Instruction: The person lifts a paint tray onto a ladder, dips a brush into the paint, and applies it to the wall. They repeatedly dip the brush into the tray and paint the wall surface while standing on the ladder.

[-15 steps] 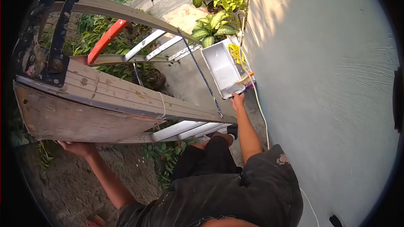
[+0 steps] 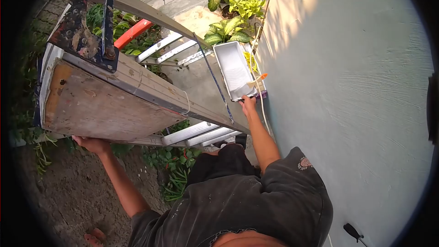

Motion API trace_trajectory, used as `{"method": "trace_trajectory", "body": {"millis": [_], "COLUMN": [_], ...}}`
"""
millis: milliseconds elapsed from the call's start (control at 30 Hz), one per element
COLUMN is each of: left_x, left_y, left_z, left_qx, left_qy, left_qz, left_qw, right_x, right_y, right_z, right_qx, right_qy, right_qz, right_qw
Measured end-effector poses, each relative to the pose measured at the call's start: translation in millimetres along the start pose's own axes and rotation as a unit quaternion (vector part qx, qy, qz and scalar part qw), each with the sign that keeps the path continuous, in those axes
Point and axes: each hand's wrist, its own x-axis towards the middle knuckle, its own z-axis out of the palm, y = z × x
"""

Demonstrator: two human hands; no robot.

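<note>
A tall aluminium stepladder (image 2: 151,89) leans across the left of the head view, its black top bracket (image 2: 87,23) spattered with paint. Against its side sits a stained wooden board (image 2: 107,103). My left hand (image 2: 93,145) is closed at the lower edge, where board and ladder rail meet; its fingertips are partly hidden. At the near end of a white paint tray (image 2: 233,66), my right hand (image 2: 248,104) grips the rim. White paint coats the tray's inside. A paint scraper (image 2: 257,81) with an orange-tipped handle lies across the tray's near right corner.
The pale green-grey wall (image 2: 356,91) rises close on my right. A white cable (image 2: 264,116) runs down beside it. Potted plants (image 2: 226,29) stand beyond the tray, with greenery behind the ladder. A black-handled tool (image 2: 351,231) shows at lower right.
The ladder's top end and board have swung right in view, showing more of the board's face. My left hand stays at its edge. The tray and right hand have shifted slightly left and up.
</note>
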Motion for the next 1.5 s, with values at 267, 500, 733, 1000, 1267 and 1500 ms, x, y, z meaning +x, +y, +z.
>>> {"method": "trace_trajectory", "body": {"millis": [267,500,733,1000,1267,1500], "left_x": [-5.9,-5.5,-0.9,6.3,5.0,7.5], "left_y": [4.1,4.1,-1.1,-11.4,-16.7,-26.8], "left_z": [6.4,5.0,-4.3,-17.7,-18.4,-28.9], "left_qx": [0.003,0.013,0.013,-0.004,-0.023,-0.045], "left_qy": [0.019,0.031,0.043,0.046,0.029,0.024], "left_qz": [0.000,0.016,0.015,0.005,0.011,0.012], "left_qw": [1.000,0.999,0.999,0.999,0.999,0.999], "right_x": [67.6,131.3,123.1,125.6,127.5,106.6], "right_y": [6.1,9.6,-18.7,-46.0,-48.8,-91.4], "right_z": [38.1,55.3,94.2,105.4,132.2,182.3], "right_qx": [-0.008,-0.061,-0.114,-0.171,-0.141,-0.136], "right_qy": [0.022,-0.034,-0.054,-0.017,0.035,-0.002], "right_qz": [0.009,0.033,0.023,0.011,-0.022,-0.054], "right_qw": [1.000,0.997,0.992,0.985,0.989,0.989]}}
